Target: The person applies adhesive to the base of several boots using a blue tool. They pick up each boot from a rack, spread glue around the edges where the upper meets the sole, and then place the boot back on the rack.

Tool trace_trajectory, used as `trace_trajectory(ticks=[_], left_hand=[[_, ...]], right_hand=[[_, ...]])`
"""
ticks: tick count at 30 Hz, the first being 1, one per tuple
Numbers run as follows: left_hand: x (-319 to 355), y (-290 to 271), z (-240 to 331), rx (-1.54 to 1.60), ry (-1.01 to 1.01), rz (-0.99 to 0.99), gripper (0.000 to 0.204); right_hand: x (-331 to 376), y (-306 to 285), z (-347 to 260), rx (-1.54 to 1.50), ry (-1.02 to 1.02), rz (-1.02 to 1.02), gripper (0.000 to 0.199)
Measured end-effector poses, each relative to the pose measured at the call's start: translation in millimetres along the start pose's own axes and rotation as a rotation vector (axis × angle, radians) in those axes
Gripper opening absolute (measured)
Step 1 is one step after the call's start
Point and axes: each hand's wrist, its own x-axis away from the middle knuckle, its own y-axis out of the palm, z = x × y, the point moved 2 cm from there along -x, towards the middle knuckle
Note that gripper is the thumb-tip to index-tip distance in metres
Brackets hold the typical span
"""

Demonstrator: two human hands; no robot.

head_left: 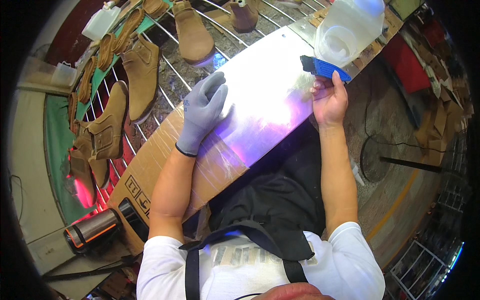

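Holding blue brush point(331, 69); print point(185, 106) on L glove point(200, 120).

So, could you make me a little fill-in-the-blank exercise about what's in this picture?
1. The left hand wears a ____ glove.
2. The hand holding the brush is the person's ____ one.
3. The person's shirt is ____.
4. The straps over that shirt are ____.

Missing words: grey; right; white; black.
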Motion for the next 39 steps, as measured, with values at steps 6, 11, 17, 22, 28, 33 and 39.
trace_trajectory(ticks=[6,11,17,22,28,33,39], left_hand=[[-0.5,0.5,-7.9,0.089,-0.035,0.014,0.036],[-3.5,-1.5,4.3,-0.217,0.142,0.023,0.023],[-1.9,-0.5,-7.7,-0.255,0.247,0.086,0.026],[2.8,-8.8,-5.6,-0.234,0.213,0.057,0.03],[0.6,-11.0,-7.5,-0.17,0.155,0.034,0.035],[-0.7,-10.6,-10.5,-0.108,0.113,0.042,0.033],[-0.9,-15.5,-4.5,-0.043,0.042,0.02,0.032]], right_hand=[[-19.3,8.8,1.0,0.137,-0.037,0.022,0.025],[-18.9,5.4,9.7,0.237,-0.098,-0.06,0.02],[-12.5,6.5,6.4,0.305,-0.119,-0.039,0.027],[-13.0,5.8,8.0,0.32,-0.108,-0.049,0.031],[-19.3,0.4,6.0,0.321,-0.093,-0.096,0.031],[-21.0,-0.5,6.8,0.334,-0.103,-0.108,0.03],[-17.4,5.5,7.6,0.32,-0.094,-0.111,0.03]])
